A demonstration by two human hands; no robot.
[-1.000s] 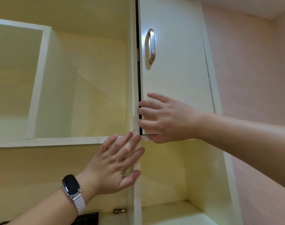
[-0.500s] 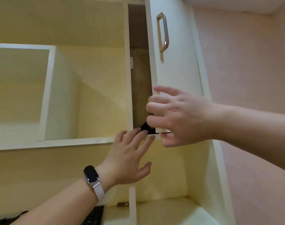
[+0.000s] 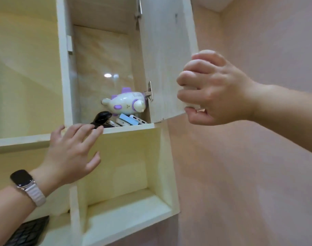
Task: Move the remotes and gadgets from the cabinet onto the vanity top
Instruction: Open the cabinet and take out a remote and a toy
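Perhaps a logo marks the toy plane (image 3: 124,103); right hand (image 3: 217,91) grips door (image 3: 166,59).

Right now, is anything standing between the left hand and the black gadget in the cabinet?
Nothing visible. The door stands open to the right, gripped by the right hand. The left hand is at the shelf edge, right beside the black gadget.

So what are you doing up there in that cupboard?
A person's right hand grips the edge of the open cabinet door. The left hand reaches up, fingers at a black gadget on the shelf front. Behind it sit a white and purple toy plane and some flat gadgets. Nothing is lifted yet.
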